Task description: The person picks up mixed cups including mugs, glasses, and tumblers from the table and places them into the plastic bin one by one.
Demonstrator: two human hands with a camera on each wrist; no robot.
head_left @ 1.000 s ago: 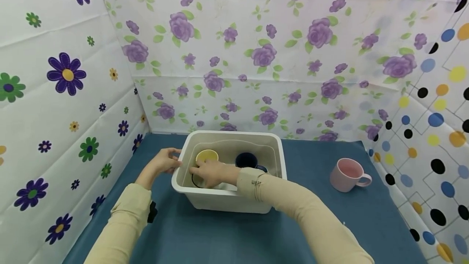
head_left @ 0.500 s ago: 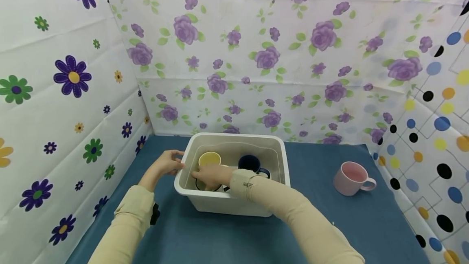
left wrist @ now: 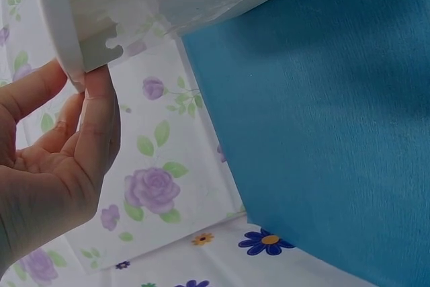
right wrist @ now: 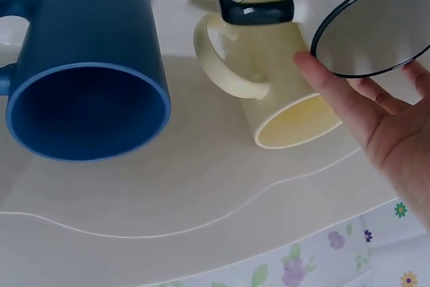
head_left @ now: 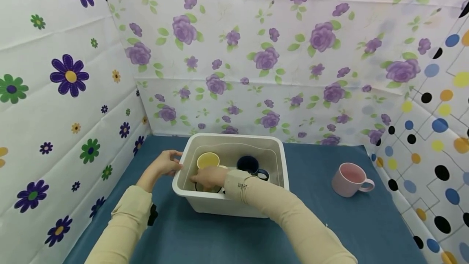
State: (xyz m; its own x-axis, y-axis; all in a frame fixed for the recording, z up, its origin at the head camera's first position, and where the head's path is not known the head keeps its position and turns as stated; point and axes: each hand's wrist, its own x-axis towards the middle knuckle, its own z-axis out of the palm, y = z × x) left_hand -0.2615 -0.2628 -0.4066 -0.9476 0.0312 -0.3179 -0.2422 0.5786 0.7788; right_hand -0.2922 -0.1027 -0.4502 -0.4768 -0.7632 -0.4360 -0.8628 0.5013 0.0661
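A cream plastic bin stands on the table. My left hand pinches its left rim between thumb and fingers, and the left wrist view shows the hand at that rim. My right hand reaches inside and holds a white mug with a black rim and black handle, thumb and fingers at its rim. A yellow mug stands just behind it. A navy blue mug is to the right in the bin. The right hand covers much of the white mug in the head view.
A pink mug stands on the blue tablecloth to the right of the bin. Flower-printed sheets enclose the back and left, and a dotted sheet the right.
My right hand has sunk lower into the bin at the white mug, its fingers less spread, and the mug's handle has swung to the right. The left hand stays on the rim.
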